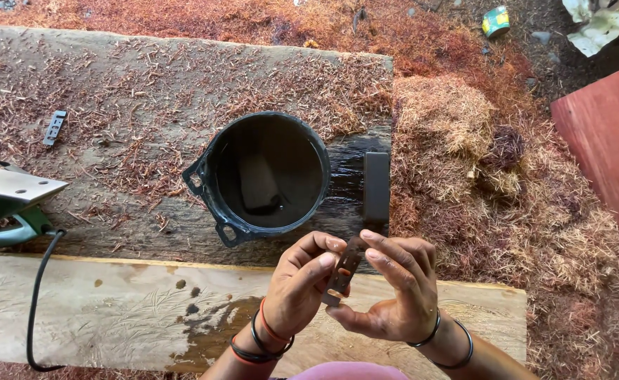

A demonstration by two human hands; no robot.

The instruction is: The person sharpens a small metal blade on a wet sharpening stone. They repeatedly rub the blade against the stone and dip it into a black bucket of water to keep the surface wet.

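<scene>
Both hands pinch the planer blade (344,271): left hand (299,288) on its edge, right hand (394,295) cradling below. Held at 6 o'clock of black bucket (263,176), flat upward for inspection; whetstone (376,186) at its 3.

Outdoor woodworking yard: planks (112,317), wood shavings (450,112), power planer (7,200).

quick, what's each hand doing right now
Left hand: closed, pinching the small flat metal blade.
Right hand: closed on the same blade, fingers over its top.
</scene>
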